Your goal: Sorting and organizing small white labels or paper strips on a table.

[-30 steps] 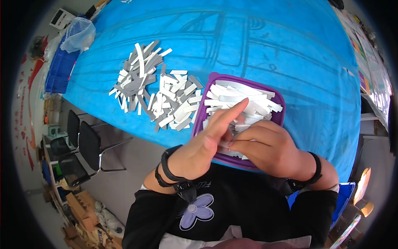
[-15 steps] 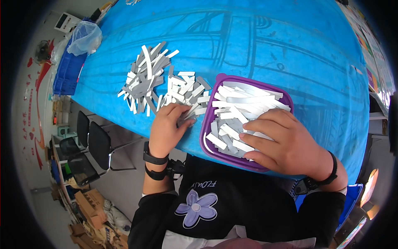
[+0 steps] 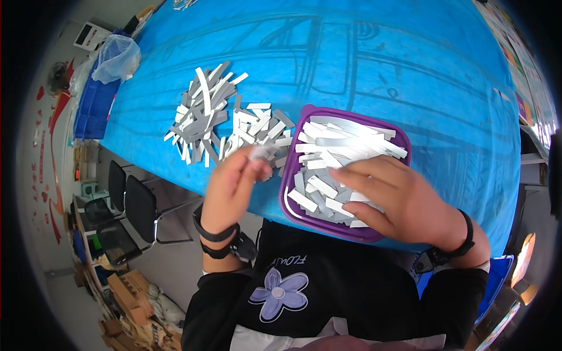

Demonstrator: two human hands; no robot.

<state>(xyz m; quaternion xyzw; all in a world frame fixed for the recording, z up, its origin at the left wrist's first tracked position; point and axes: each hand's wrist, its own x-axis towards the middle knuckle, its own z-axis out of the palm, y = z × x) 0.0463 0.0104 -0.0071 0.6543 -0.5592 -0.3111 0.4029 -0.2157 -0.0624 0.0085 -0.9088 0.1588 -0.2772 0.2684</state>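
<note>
Purple tray (image 3: 291,175) sits at the near edge of the blue tabletop (image 3: 374,76), heaped with white strips (image 3: 342,143). Right hand (image 3: 398,196) rests spread and slack on the strips inside the tray, gripping nothing that shows. Left hand (image 3: 231,184) is just left of the tray, fingers pinched on one white strip (image 3: 257,153). Loose pile of strips (image 3: 219,117) lies further left of the tray. Judged step: moving a strip between tray and pile. Next move wants a clean single-strip release.
</note>
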